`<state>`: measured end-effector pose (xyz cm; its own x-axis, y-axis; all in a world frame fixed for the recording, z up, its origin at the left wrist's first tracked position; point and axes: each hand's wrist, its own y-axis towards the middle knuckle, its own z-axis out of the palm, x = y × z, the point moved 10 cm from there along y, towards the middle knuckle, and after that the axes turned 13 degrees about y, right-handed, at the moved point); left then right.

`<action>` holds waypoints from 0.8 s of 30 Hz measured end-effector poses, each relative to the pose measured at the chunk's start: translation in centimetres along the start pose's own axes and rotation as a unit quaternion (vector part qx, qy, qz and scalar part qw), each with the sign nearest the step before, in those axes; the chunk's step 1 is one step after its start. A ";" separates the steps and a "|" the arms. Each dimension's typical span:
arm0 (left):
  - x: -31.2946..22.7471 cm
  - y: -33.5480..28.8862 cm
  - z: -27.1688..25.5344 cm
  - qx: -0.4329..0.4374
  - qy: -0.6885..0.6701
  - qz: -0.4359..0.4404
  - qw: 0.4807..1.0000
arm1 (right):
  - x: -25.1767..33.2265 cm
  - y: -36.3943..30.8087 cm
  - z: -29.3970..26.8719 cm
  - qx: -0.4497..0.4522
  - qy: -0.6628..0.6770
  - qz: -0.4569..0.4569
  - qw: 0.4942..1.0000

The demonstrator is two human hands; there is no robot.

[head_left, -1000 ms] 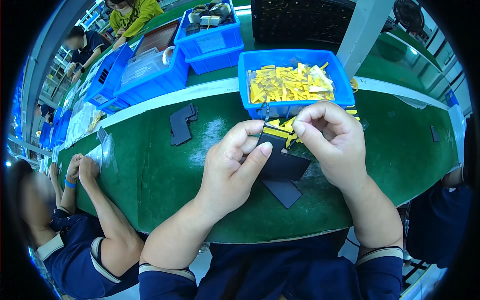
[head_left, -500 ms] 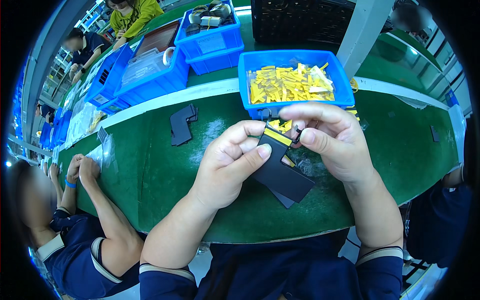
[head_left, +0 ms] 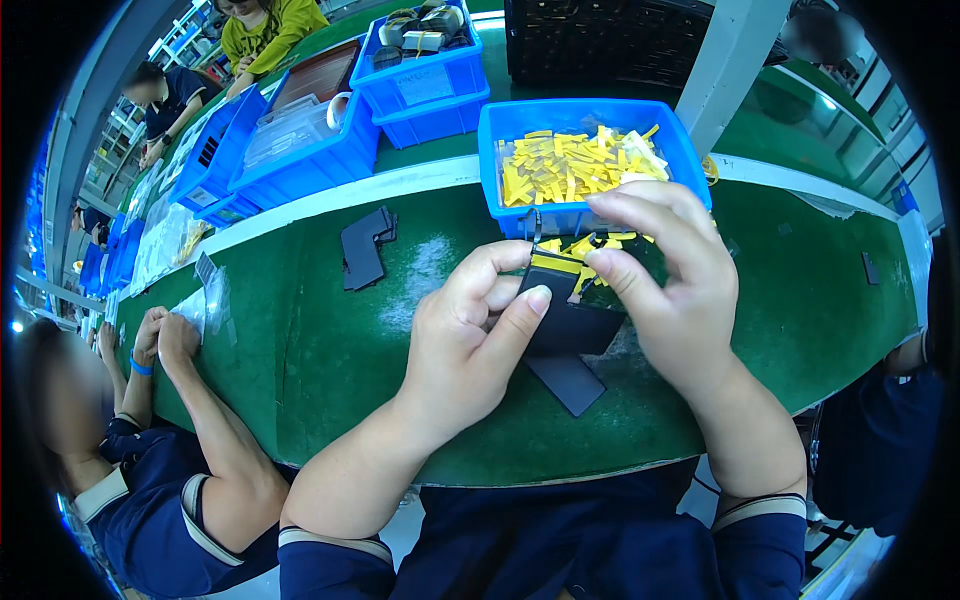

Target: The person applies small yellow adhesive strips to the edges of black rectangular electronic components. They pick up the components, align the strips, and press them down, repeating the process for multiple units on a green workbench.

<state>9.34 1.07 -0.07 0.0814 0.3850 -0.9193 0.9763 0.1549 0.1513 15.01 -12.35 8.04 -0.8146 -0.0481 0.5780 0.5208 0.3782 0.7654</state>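
At frame centre our left hand point(head_left: 470, 340) pinched a flat, matte black card point(head_left: 570, 320), while our right hand point(head_left: 670, 280) closed its fingertips on a yellow strip point(head_left: 560, 263) at the card's top edge. We judged it half fixed. More glossy strips filled the blue bin point(head_left: 520, 120); dark cards point(head_left: 362, 247) waited on the felt-like green surface point(head_left: 300, 340).

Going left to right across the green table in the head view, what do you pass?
Black sheet stack → left hand → black piece held in both hands → right hand.

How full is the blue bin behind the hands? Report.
Partly full: yellow strips cover the bottom of the blue bin, well below its rim.
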 end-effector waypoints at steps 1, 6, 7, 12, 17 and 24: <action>-0.3 -0.2 0.0 -0.007 0.010 0.008 1.000 | 1.0 -0.1 0.3 0.016 -0.023 -0.038 0.999; -2.1 -0.5 -0.4 -0.101 0.071 0.101 0.987 | 3.2 -1.2 1.7 0.051 -0.066 -0.132 0.988; -2.1 -0.5 -0.4 -0.101 0.076 0.099 0.987 | 3.1 -1.3 1.9 0.056 -0.069 -0.128 0.988; -2.0 -0.6 -0.4 -0.108 0.071 0.086 0.988 | 3.2 -1.6 1.8 0.039 -0.072 -0.150 0.985; -2.4 -0.7 -0.4 -0.122 0.073 0.108 0.984 | 3.3 -1.8 1.8 0.024 -0.061 -0.158 0.985; -3.3 -0.8 -0.2 -0.120 0.145 0.131 0.973 | 2.5 -1.4 1.8 0.030 -0.052 -0.102 0.993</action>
<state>8.24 -0.15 2.87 0.2283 0.6748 -0.7018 0.8517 0.2109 0.4798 11.85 -11.35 7.93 -0.9249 -0.0343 0.3786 0.3293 0.4256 0.8429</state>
